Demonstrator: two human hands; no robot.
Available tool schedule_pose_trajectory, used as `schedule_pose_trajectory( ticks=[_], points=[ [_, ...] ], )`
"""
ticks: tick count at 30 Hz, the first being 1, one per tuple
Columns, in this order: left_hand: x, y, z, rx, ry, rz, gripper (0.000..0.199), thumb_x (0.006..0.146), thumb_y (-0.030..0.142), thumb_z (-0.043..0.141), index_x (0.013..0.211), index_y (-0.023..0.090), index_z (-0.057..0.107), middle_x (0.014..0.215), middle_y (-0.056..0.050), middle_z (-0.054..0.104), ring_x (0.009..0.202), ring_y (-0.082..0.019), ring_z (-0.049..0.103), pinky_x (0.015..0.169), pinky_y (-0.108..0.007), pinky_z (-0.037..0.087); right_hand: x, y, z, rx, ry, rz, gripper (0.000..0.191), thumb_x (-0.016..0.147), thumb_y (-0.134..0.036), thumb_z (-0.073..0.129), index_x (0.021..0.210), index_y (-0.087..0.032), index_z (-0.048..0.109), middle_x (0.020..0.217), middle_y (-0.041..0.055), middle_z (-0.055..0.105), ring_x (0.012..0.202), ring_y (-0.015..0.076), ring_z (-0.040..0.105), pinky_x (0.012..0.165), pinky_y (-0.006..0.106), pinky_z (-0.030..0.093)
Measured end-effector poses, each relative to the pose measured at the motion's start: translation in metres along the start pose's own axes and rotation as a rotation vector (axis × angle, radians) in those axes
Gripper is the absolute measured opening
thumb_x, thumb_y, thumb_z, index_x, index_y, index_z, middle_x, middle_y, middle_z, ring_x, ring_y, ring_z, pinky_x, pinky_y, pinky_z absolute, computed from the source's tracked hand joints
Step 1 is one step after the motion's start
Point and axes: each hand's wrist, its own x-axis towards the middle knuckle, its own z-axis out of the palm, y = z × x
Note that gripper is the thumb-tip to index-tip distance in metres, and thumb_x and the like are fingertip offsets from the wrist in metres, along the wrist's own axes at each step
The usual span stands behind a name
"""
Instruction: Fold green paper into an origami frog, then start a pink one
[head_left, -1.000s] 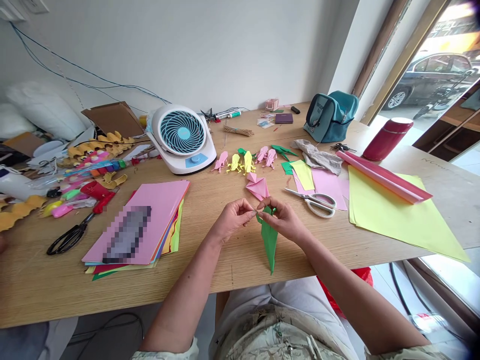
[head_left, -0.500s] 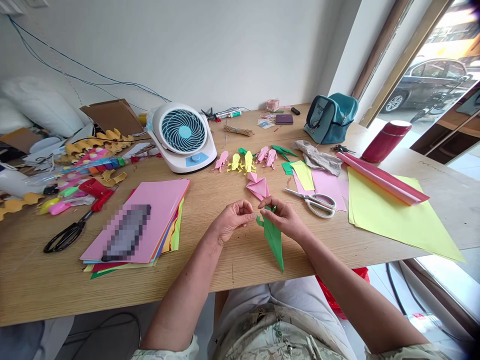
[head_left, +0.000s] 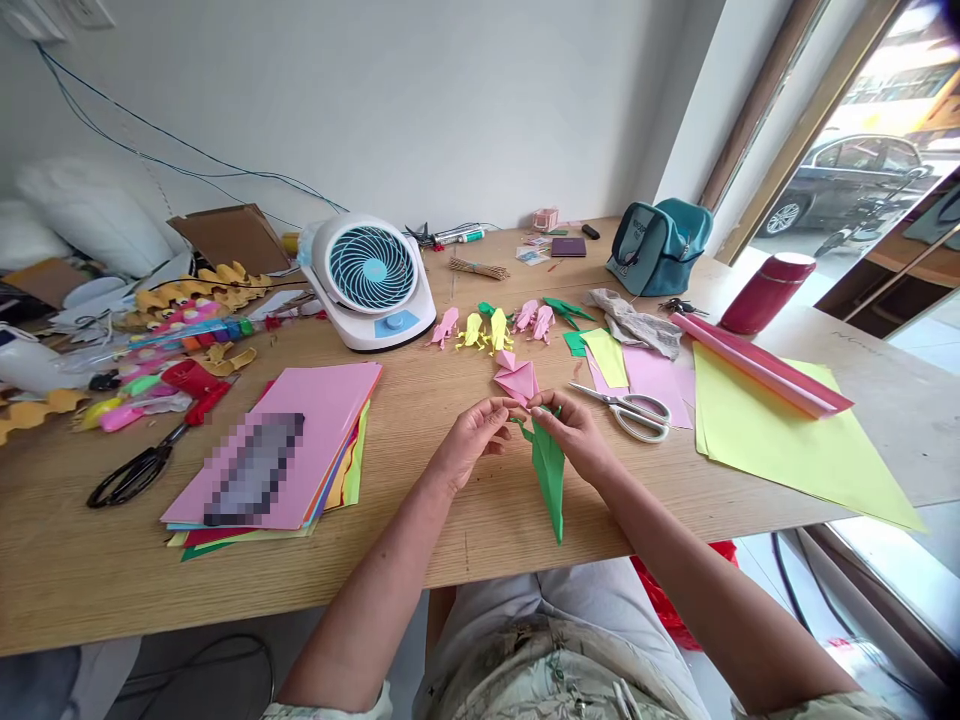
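Note:
My right hand (head_left: 574, 432) is closed on a green origami figure (head_left: 550, 480), pinching its upper end between thumb and fingers. The figure's long pointed end hangs toward the table's front edge. My left hand (head_left: 478, 437) is closed beside it, fingertips together at a thin green leg on the figure's left. Just beyond my fingertips lies a pink folded paper piece (head_left: 517, 380). Farther back stand two yellow paper frogs (head_left: 498, 330), several pink ones (head_left: 543, 322) and green folded pieces (head_left: 564, 308).
White-handled scissors (head_left: 637, 415) lie to the right, near yellow sheets (head_left: 787, 450) and a red flask (head_left: 766, 293). A fan (head_left: 373, 280) stands behind. At left are a stack of coloured paper (head_left: 330, 420) and black-handled scissors (head_left: 135, 475).
My left hand has moved right and slightly up, closing the gap to the green figure. The figure hangs a little straighter. The view has shifted slightly.

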Motion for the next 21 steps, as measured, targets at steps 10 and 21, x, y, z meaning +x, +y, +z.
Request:
schedule_pose_trajectory(
  ticks=[10, 21],
  points=[
    [0.004, -0.018, 0.014, -0.136, -0.119, -0.101, 0.055, 0.066, 0.051, 0.086, 0.104, 0.016, 0.068, 0.094, -0.005, 0.068, 0.081, -0.015, 0.062, 0.062, -0.022, 0.047, 0.005, 0.008, 0.001, 0.003, 0.068, -0.022, 0.040, 0.078, -0.059, 0.071, 0.090, -0.022, 0.060, 0.077, -0.0013, 0.062, 0.066, 0.0135, 0.054, 0.059, 0.025, 0.043],
    [0.008, -0.020, 0.012, -0.169, 0.135, -0.004, 0.046, 0.057, 0.040, 0.091, 0.086, 0.017, 0.065, 0.082, -0.001, 0.070, 0.075, -0.014, 0.064, 0.072, -0.027, 0.051, 0.006, 0.012, -0.004, 0.104, -0.044, -0.023, 0.039, 0.085, -0.054, 0.067, 0.111, -0.025, 0.067, 0.089, 0.0013, 0.066, 0.078, 0.0145, 0.057, 0.075, 0.029, 0.046]
  ],
)
